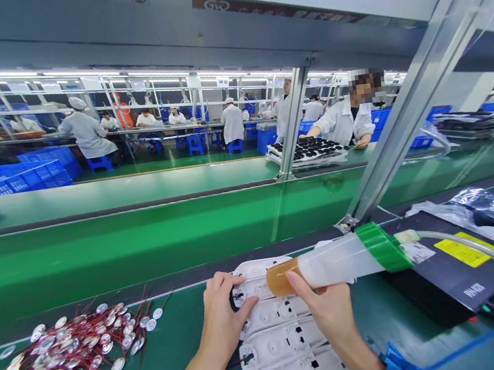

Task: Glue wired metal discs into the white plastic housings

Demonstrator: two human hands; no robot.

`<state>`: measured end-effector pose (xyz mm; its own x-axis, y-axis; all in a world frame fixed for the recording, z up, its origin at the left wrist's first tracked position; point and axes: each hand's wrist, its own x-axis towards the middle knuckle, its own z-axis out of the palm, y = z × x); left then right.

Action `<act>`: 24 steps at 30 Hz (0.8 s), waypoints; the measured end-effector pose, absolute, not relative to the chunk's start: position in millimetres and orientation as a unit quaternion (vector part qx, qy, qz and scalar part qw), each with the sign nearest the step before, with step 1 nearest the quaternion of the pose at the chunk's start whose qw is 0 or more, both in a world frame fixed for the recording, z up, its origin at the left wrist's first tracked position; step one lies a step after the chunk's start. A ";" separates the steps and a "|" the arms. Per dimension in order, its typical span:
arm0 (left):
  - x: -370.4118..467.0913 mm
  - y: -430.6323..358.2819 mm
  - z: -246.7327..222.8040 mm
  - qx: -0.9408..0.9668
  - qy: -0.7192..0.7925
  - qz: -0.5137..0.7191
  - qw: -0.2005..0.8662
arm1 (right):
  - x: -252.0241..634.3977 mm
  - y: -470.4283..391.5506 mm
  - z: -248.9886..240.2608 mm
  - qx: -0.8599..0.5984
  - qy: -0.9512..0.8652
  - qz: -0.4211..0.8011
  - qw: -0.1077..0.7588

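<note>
In my right hand (pixel 331 307) is a glue syringe (pixel 339 261), a clear barrel with amber material at its front end and a green cap at the back. It lies almost level above a row of white plastic shells (pixel 275 345), its front end pointing left. The dispensing tip is hidden. My left hand (pixel 222 309) grips the left end of one of the far shells, thumb on the near side and fingers on the far side. Small black parts sit along the shells' ends.
Metal discs with red wires (pixel 61 361) lie piled at left. A black controller box (pixel 458 266) stands at right, near a clear air hose (pixel 463 240) and blue cord (pixel 486 338). Behind runs a green conveyor (pixel 122 244); a metal post (pixel 412 90) rises at right. Across it, a co-worker (pixel 342 118) handles black parts.
</note>
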<state>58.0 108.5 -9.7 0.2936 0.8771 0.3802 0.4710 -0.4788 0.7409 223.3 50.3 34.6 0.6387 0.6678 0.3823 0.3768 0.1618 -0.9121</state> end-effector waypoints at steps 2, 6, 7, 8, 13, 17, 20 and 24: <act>57.8 108.6 -10.0 0.762 0.441 0.399 0.256 | 223.5 50.2 33.5 -0.640 -0.415 0.109 0.637; 57.9 108.1 -10.6 0.762 0.438 0.400 0.258 | 225.0 50.5 24.0 -0.637 -0.424 0.106 0.635; 58.1 107.9 -10.7 0.762 0.438 0.401 0.258 | 225.1 50.9 20.8 -0.635 -0.425 0.106 0.636; 58.3 107.6 -10.9 0.762 0.437 0.402 0.258 | 225.1 51.4 17.9 -0.632 -0.427 0.108 0.638; 58.3 107.3 -11.4 0.765 0.433 0.401 0.258 | 223.6 53.8 14.7 -0.622 -0.432 0.117 0.642; 57.8 108.2 -11.4 0.766 0.430 0.404 0.256 | 222.5 53.9 22.7 -0.617 -0.438 0.120 0.642; 58.1 108.5 -11.8 0.767 0.428 0.404 0.255 | 221.2 53.0 26.5 -0.615 -0.440 0.125 0.642; 58.5 108.6 -12.8 0.769 0.427 0.402 0.254 | 219.6 52.1 26.3 -0.616 -0.444 0.135 0.637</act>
<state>58.5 108.6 -12.8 0.3124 0.8610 0.4015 0.4527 -0.5065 0.7338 219.6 52.1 26.3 0.5692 0.7184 0.3999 0.3751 0.2059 -0.9038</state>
